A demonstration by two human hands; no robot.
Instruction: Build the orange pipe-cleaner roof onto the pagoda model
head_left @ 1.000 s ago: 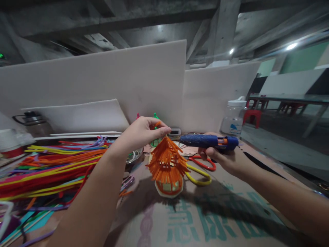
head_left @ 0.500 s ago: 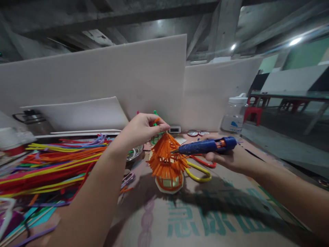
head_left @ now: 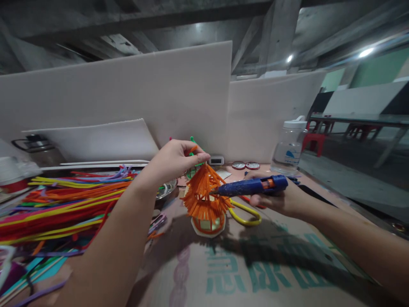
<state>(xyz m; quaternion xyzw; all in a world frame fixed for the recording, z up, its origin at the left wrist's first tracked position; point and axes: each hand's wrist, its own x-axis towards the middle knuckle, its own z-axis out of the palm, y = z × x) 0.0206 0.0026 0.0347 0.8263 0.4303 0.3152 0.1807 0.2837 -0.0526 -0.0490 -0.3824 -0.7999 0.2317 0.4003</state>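
Note:
An orange pipe-cleaner pavilion model (head_left: 206, 209) with a two-tiered, fringed roof and a pale base stands upright in the middle of the table. My left hand (head_left: 179, 161) is closed on the peak of its roof in a pinch, and a short orange pipe-cleaner piece (head_left: 193, 149) pokes up between the fingers. Wrapped round a blue hot glue gun (head_left: 247, 186) is my right hand (head_left: 277, 202). The gun's nozzle points left and meets the model between the two roof tiers. I cannot tell whether glue is coming out.
Bundles of coloured pipe cleaners (head_left: 73, 200) cover the left side. A metal bowl (head_left: 166, 192) and scissors (head_left: 157, 222) lie beside the model. Right of it is a yellow-handled tool (head_left: 247, 221). A clear bottle (head_left: 289, 147) stands at the back right, and white boards (head_left: 128, 94) rise behind.
The glue gun has come slightly down and left, its nozzle now lower along the roof. My left hand keeps its pinch on the peak. The whole view has shifted a little.

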